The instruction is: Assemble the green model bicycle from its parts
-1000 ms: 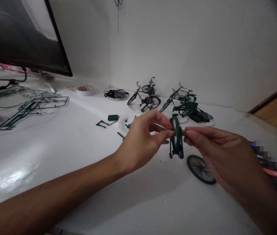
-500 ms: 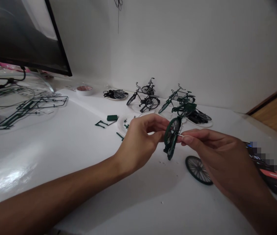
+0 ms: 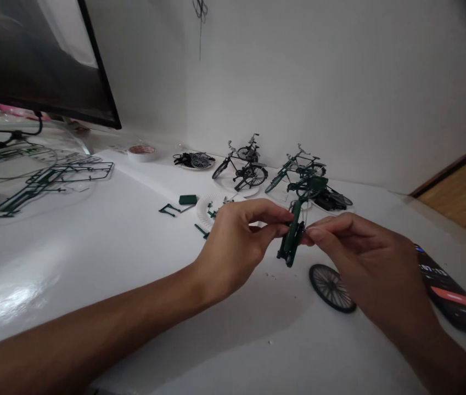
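Note:
A partly built green model bicycle (image 3: 293,233) is held up over the table, its wheel seen nearly edge-on. My left hand (image 3: 243,241) is closed on its left side, thumb and forefinger pinching it. From the right, the thumb and fingers of my right hand (image 3: 352,247) are pinched together against its other side, by a thin silver part; the exact spot they grip is hidden. Below my right hand lies a loose spoked wheel (image 3: 331,288) with a dark tyre. Behind my left hand is a white paper plate (image 3: 202,211) with small green parts.
Finished small bicycles, one black (image 3: 243,170) and one green (image 3: 296,164), stand near the wall. A green block (image 3: 187,199) and loose parts lie left of the plate. Green part frames (image 3: 47,184), a tape roll (image 3: 142,152) and a monitor (image 3: 39,60) are left; a phone (image 3: 455,291) lies right.
The model bicycle has turned in my fingers, so its wheel, seen at an angle before, now shows almost edge-on. My right fingertips have closed in against its side.

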The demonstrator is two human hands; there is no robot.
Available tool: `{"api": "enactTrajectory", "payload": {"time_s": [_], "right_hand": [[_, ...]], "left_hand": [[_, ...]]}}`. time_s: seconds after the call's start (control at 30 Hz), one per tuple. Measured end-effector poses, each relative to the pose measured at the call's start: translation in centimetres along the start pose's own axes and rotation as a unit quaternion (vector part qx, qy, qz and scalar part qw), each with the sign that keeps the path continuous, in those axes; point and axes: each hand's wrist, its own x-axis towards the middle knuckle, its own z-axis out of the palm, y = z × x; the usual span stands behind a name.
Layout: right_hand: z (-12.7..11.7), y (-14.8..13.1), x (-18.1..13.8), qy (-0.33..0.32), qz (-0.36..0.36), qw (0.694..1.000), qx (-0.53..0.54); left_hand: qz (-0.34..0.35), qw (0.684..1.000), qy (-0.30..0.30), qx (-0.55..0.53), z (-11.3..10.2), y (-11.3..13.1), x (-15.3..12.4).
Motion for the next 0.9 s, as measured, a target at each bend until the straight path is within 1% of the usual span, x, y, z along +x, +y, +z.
{"api": "enactTrajectory", "payload": {"time_s": [0.13, 0.2, 0.27, 0.37, 0.43, 0.5, 0.6, 0.67, 0.83, 0.9], "right_hand": [[0.1, -0.6, -0.4, -0.046, -0.038, 0.996, -0.065], [0.2, -0.6, -0.4, -0.046, -0.034, 0.996, -0.074], [0.2, -0.5, -0.3, -0.031, 0.002, 0.998, -0.046], [0.3, -0.1, 0.0, 0.006, 0.068, 0.997, 0.027], [0.5, 0.1, 0.1, 0.036, 0.081, 0.994, 0.060], [0.8, 0.3, 0.0, 0.054, 0.078, 0.992, 0.081], [1.1, 0.7, -0.2, 0.037, 0.083, 0.989, 0.113], [1.2, 0.9, -0.3, 0.016, 0.100, 0.984, 0.144], [1.4, 0.9, -0.2, -0.008, 0.140, 0.963, 0.228], [1.4, 0.6, -0.2, -0.032, 0.150, 0.953, 0.261]], "left_hand": [[0.018, 0.999, -0.025, 0.025, 0.1, 0.2, -0.2], [0.026, 0.999, -0.030, 0.033, 0.1, 0.2, -0.3], [0.025, 0.999, -0.031, 0.027, 0.1, 0.1, -0.3], [0.036, 0.999, -0.025, 0.027, 0.0, 0.1, -0.2], [0.061, 0.996, -0.018, 0.056, -0.1, 0.2, -0.2], [0.090, 0.990, -0.008, 0.105, -0.2, 0.2, -0.1], [0.139, 0.973, 0.003, 0.187, -0.5, 0.2, 0.0], [0.167, 0.960, 0.002, 0.226, -0.6, 0.1, 0.2], [0.227, 0.935, 0.004, 0.274, -0.8, -0.3, 0.3], [0.242, 0.928, 0.002, 0.283, -0.8, -0.4, 0.3]]}}
